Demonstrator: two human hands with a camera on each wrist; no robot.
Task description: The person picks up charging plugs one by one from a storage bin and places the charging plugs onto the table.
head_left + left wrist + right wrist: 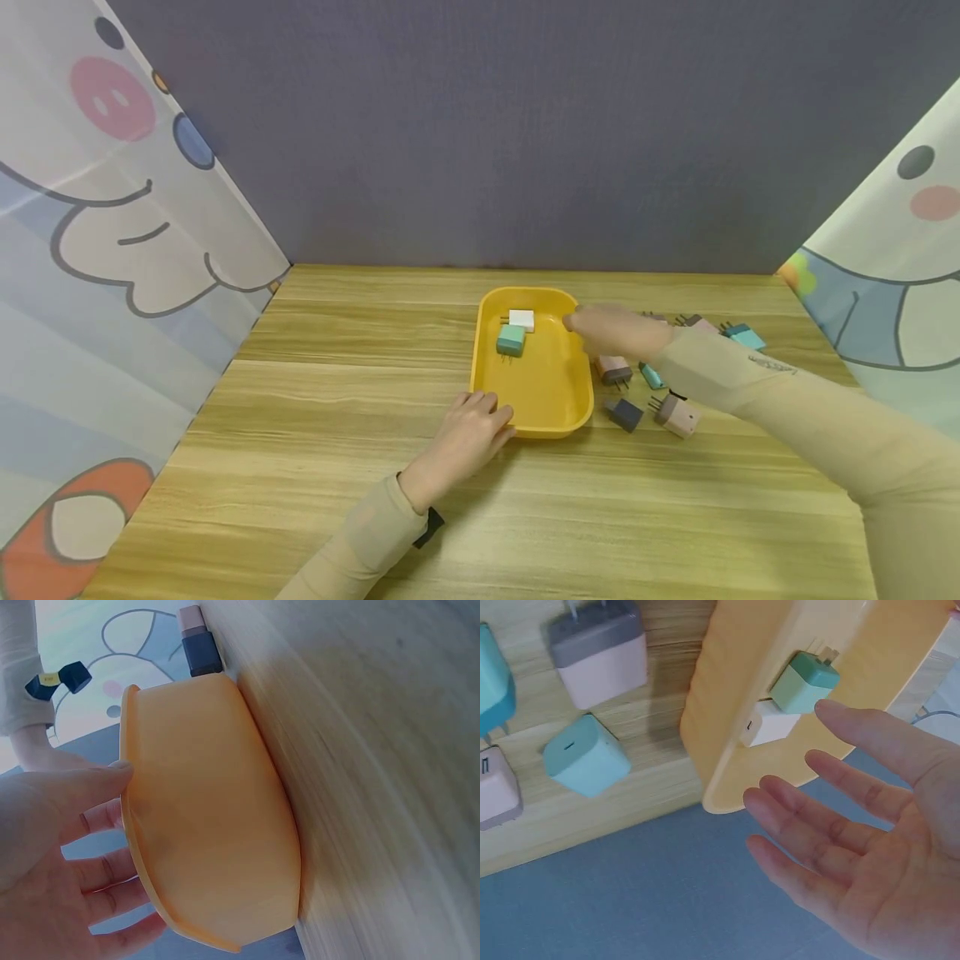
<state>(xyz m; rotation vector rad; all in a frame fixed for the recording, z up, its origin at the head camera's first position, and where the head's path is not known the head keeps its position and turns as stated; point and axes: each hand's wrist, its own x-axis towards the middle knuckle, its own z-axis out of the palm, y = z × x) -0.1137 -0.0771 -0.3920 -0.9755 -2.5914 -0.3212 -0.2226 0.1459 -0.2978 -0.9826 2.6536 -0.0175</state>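
Observation:
A yellow plastic tray (547,383) stands on the wooden table. My left hand (467,435) holds its near left corner, with the thumb outside the rim and the fingers over it in the left wrist view. Inside lie a white plug charger (522,320) and a two-tone green plug charger (511,341), side by side near the far left. Above the tray's right rim hovers my right hand (621,330), blurred in the head view. The right wrist view shows its fingers (810,817) spread and holding nothing.
Several plug chargers lie right of the tray, partly hidden by my right arm. Among them are a dark one (625,414), a pink-and-brown one (677,415) and a blue one (744,337). A grey partition (525,142) rises behind the table, with printed curtains at both sides.

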